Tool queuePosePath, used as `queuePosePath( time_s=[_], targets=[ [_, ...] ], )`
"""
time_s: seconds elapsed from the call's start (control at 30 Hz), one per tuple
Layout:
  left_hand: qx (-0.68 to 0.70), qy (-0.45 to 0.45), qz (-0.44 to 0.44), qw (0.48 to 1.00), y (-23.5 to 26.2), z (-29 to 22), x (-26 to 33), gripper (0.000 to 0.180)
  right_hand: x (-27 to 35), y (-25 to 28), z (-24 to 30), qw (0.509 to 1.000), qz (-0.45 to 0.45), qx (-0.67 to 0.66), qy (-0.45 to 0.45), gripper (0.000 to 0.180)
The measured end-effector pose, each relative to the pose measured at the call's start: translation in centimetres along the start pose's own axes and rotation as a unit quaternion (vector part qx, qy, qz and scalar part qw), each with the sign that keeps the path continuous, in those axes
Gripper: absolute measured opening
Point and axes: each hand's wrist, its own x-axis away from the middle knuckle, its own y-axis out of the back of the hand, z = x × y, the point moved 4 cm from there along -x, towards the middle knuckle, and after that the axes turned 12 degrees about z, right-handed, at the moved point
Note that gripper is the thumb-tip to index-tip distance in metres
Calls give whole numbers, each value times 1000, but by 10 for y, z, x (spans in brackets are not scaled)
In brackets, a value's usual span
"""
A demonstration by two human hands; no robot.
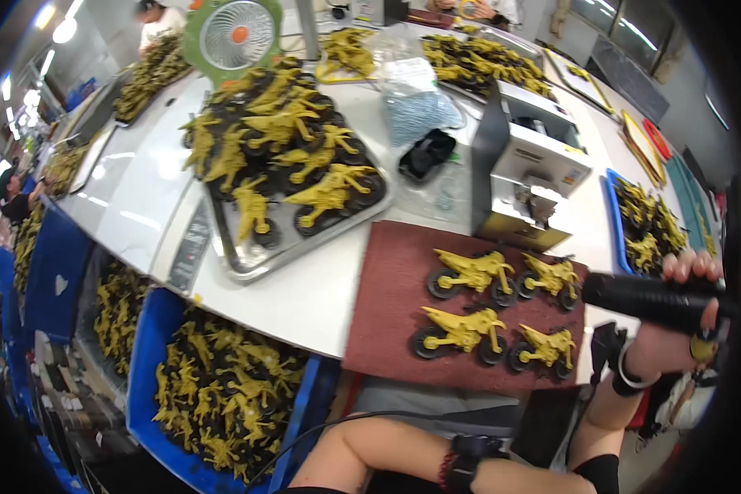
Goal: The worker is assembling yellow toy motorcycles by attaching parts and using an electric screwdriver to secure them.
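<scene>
Four... several yellow toy motorcycles [461, 331] with black wheels lie in two rows on a dark red mat [387, 288] in front of me. My right hand [671, 333] is closed round a black cylindrical tool [650, 296] at the mat's right side. The tool's blunt end points left, level with the upper row, and its kind does not show clearly. My left forearm lies along the lower edge, with a dark watch and a red bracelet at the wrist. My left hand [531, 477] is low by my right arm; its fingers are hidden.
A metal tray [305, 262] heaped with toy motorcycles stands left of the mat. A blue bin [144, 362] of them sits below the table edge. Behind the mat are a box-like device [543, 160], a black dish [426, 156] and a bag of blue pieces [416, 115]. A green fan [235, 37] stands behind.
</scene>
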Motion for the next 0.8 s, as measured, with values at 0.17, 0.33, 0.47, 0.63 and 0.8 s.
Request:
queuePosePath(
  time_s=[0.17,0.33,0.47,0.63,0.8],
  targets=[
    [-426,282,-2,860,36,3,62,32,-38,-11,-35,999,-32,11,3,26],
    [-737,373,-129,549,70,-36,105,41,-72,-12,-61,999,1,-37,-21,19],
    [-701,541,-157,436,74,-32,123,68,-83,-13,-85,995,41,-72,-57,21],
    [-721,552,-126,401,76,-26,142,78,-86,-23,-104,994,63,4,-93,23],
    [-759,536,-107,353,77,-24,142,84,-75,-53,-90,973,122,-145,-128,22]
  ],
)
